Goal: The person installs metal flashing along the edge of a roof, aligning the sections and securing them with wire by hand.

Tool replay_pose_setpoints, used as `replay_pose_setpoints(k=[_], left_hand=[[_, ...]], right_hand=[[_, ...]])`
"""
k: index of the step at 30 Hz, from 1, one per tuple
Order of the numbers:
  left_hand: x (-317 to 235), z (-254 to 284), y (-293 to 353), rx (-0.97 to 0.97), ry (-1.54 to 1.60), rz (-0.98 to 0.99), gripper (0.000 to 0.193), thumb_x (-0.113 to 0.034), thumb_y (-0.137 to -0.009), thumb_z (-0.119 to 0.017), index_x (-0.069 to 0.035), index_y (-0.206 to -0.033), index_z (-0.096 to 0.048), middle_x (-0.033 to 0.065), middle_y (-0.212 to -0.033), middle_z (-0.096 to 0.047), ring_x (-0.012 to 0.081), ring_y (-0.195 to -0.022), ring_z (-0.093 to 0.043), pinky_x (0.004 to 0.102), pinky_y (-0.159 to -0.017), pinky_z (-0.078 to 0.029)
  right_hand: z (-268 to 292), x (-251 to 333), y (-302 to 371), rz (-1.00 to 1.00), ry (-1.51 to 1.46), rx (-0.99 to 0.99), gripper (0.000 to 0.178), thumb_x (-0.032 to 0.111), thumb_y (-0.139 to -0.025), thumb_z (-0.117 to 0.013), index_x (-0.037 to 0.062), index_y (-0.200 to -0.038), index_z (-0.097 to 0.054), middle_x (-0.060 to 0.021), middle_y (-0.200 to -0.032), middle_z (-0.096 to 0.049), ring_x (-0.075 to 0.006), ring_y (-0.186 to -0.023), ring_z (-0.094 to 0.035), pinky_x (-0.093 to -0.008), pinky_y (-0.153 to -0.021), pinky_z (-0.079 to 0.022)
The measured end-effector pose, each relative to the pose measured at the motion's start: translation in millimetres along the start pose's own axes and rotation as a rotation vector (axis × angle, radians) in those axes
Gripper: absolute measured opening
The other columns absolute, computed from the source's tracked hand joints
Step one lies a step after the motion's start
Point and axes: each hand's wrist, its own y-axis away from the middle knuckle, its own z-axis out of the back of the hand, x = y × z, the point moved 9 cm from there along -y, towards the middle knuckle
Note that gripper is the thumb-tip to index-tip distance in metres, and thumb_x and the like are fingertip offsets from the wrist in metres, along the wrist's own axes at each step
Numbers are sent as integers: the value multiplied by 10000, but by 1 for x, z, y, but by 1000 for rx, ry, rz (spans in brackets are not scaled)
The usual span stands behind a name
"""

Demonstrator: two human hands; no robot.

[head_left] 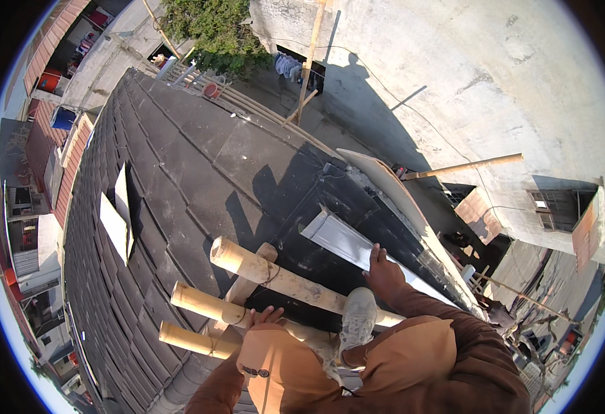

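Observation:
A long white metal-like strip (340, 236) with a folded profile lies along the dark roof edge, running toward my right side. My right hand (387, 277) rests on its near edge, fingers extended. My left hand (266, 316), fingers apart, lies beside my knee against the middle bamboo pole (209, 301). A thicker bamboo pole (281, 274) crosses in front of me, tied to a short wooden crosspiece (250, 279). My shoe (357, 321) stands on this thick pole. A third bamboo pole (192, 338) sits nearest, at the left.
Dark roof tiles (178, 159) slope away to the left, with a bent white sheet (119, 217) on them. A pale board (399, 196) lines the right roof edge above a drop. Beyond stand a concrete wall (454, 76) and a projecting bamboo pole (468, 166).

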Motion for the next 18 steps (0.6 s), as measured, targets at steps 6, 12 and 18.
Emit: replay_pose_setpoints(k=[6, 12, 18], left_hand=[[63, 14, 55, -448, -236, 401, 521, -497, -1059, -560, -203, -1488, -587, 154, -1639, -436, 405, -1566, -318, 762, -1239, -158], [99, -38, 100, -233, -474, 261, 592, -292, -1025, -562, -209, -1603, -464, 199, -1670, -307, 465, -1608, -119, 808, -1228, -158], [98, -33, 51, -428, -494, 105, 565, -319, -1050, -526, -188, -1595, -453, 210, -1680, -304, 465, -1608, -147, 789, -1236, -153]], right_hand=[[-2, 1, -1, -17, -1, -2, 853, 363, -1024, -664, -149, -1581, -270, -437, -1484, -462, -423, -902, -774, -427, -721, -659], [0, 3, -1, -25, -2, -66, 890, 348, -1011, -684, -149, -1595, -232, -449, -1489, -456, -388, -948, -775, -407, -699, -655], [1, 4, 2, -39, -54, -95, 770, 226, -1017, -607, -182, -1577, -272, -498, -1426, -489, -419, -858, -776, -433, -668, -643]])
